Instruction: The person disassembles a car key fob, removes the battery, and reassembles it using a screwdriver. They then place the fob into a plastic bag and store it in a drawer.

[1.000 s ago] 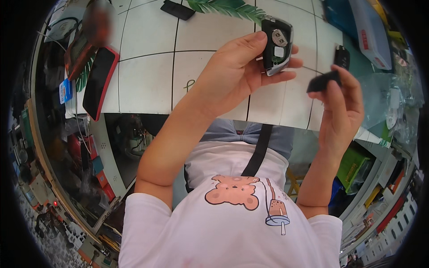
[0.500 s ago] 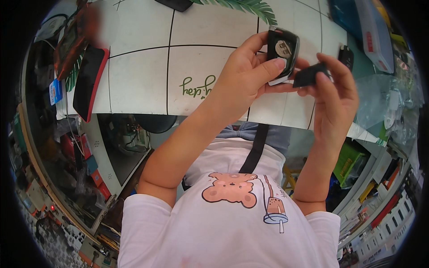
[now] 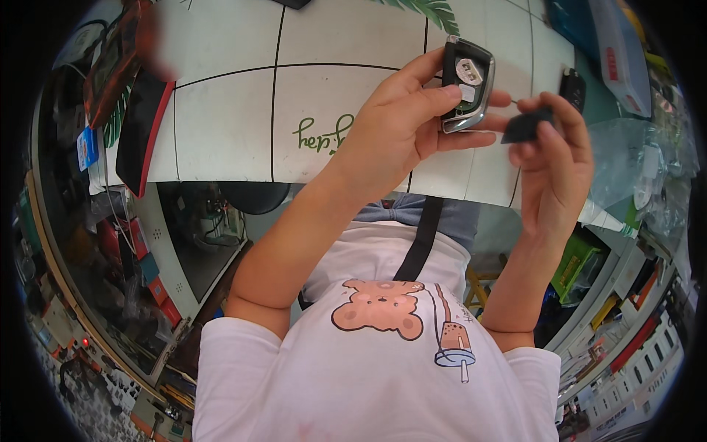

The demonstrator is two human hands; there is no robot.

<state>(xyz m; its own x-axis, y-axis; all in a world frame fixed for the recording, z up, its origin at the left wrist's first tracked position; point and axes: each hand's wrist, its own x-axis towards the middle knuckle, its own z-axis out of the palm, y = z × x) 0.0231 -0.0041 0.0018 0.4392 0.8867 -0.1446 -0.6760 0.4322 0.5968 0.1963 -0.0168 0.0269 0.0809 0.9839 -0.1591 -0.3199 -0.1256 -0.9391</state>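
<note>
My left hand (image 3: pixel 412 110) grips an open car key fob (image 3: pixel 471 114) with a black body and a silver rim, held above the table. Inside it show a round coin battery cell (image 3: pixel 468 71) and a pale square patch near my thumb. To its right, my right hand (image 3: pixel 560 144) pinches a small flat black cover (image 3: pixel 527 126) between thumb and fingers, apart from the fob. The cover is slightly blurred, and its far face is hidden by the fingers.
White tiled table (image 3: pixel 221 121) lies under the hands. A black key fob (image 3: pixel 572 90) rests at the right, near a clear plastic box (image 3: pixel 615 62) and plastic bags (image 3: pixel 652 166). On the left stands a black-and-red device (image 3: pixel 145 132). Cluttered shelves flank the table below.
The right hand has drawn the black cover slightly right and away from the fob. The fob is tilted a little differently, showing more of its inside and silver rim.
</note>
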